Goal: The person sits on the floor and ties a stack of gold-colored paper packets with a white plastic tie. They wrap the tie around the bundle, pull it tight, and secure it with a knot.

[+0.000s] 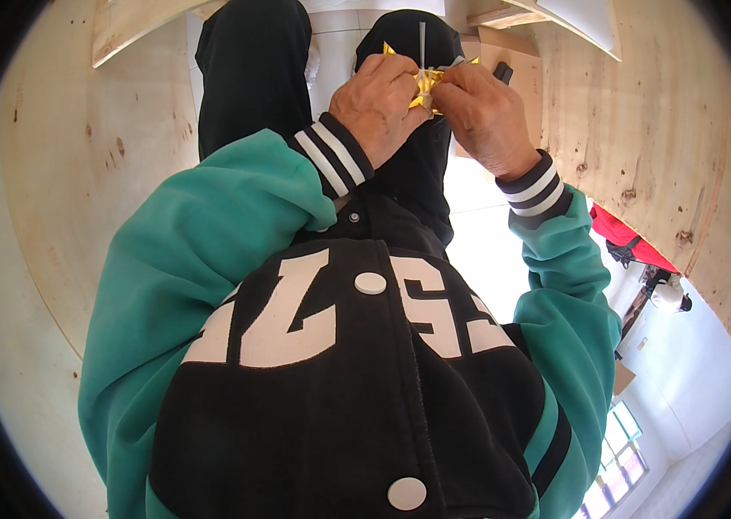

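Above my knee, my left hand (375,107) and my right hand (485,113) pinch a small piece of shiny yellow foil-like material (426,83) between them. A thin whitish strip (422,45) stands up from it, past the fingertips. Some grey and yellow edges stick out above my right fingers. The fingers of both hands hide much of the piece, and what exactly it is cannot be told.
Plywood panels (638,130) stand on both sides of me. Beyond my right hand lie an open cardboard box (520,71) and a dark object (503,72). A red cloth-like thing (631,239) shows at the right, with a window (615,460) lower down.
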Tool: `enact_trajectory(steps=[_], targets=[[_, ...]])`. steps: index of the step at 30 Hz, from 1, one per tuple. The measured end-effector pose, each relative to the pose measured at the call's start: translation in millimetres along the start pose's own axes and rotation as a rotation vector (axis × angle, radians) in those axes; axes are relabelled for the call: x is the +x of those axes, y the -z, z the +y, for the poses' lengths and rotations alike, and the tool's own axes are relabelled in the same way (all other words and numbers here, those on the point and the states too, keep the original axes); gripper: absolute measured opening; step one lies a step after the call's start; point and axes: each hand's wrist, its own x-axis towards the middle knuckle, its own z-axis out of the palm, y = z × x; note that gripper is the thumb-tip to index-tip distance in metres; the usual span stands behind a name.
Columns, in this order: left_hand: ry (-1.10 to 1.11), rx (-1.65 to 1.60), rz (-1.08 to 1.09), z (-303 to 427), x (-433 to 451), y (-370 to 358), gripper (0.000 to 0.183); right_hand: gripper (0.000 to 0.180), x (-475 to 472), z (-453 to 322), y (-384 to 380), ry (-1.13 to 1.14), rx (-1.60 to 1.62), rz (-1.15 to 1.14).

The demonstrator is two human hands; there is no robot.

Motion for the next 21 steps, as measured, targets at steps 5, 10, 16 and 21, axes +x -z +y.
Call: enact_trajectory(steps=[5, 10, 16, 21], targets=[[0.006, -0.009, -0.014, 0.9, 0.6, 1.2, 0.034, 0.013, 3.0, -0.3, -1.2, -0.055, -0.053, -0.029], [0.027, -0.017, -0.036, 1.3, 0.8, 2.3, 0.036, 0.012, 6.0, -1.0, 0.1, -0.122, 0.018, -0.046], [0.023, -0.014, -0.031, 0.3, 0.6, 2.1, 0.035, 0.012, 6.2, 2.1, 0.8, -0.144, 0.079, -0.032], [0.001, 0.011, -0.008, -0.7, 0.1, 0.9, 0.033, 0.012, 4.2, 1.5, 0.6, -0.124, 0.038, -0.031]])
